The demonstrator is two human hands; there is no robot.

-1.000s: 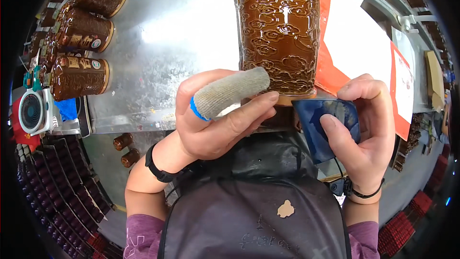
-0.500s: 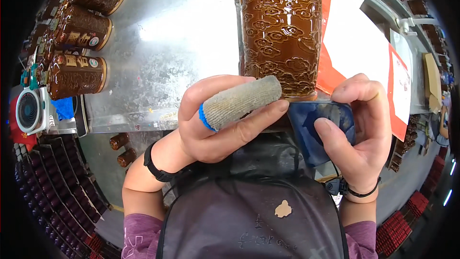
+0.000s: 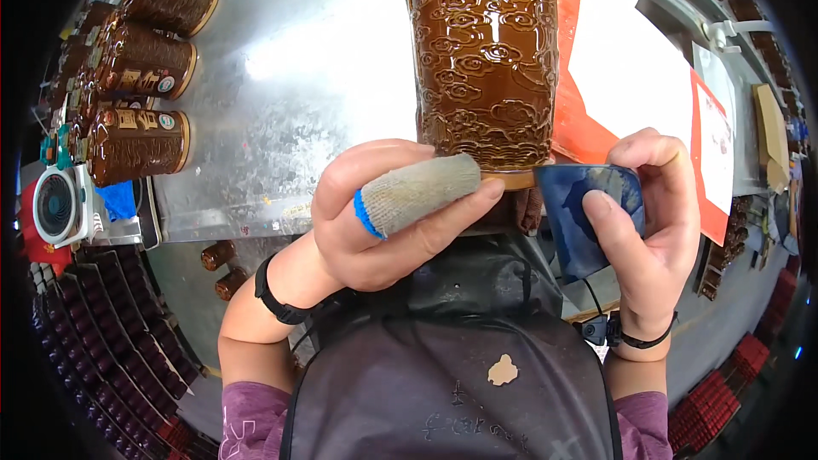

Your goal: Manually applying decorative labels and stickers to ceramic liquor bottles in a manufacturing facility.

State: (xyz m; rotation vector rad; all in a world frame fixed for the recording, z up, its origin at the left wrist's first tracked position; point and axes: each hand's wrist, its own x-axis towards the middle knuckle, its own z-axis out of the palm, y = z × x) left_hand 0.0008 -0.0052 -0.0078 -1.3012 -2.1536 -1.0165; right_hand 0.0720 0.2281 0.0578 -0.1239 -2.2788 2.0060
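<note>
By the base of the brown jar, we cannot tell whether our left grip clasps it; right of it, our right grip pinches a blue pad.

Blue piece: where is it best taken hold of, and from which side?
The blue piece is probably best held by its right part, from the right, thumb on the face, fingers behind. Its flat shape suits a pinch; its left edge is uncovered, and the thumb of the right hand lies on its face.
</note>
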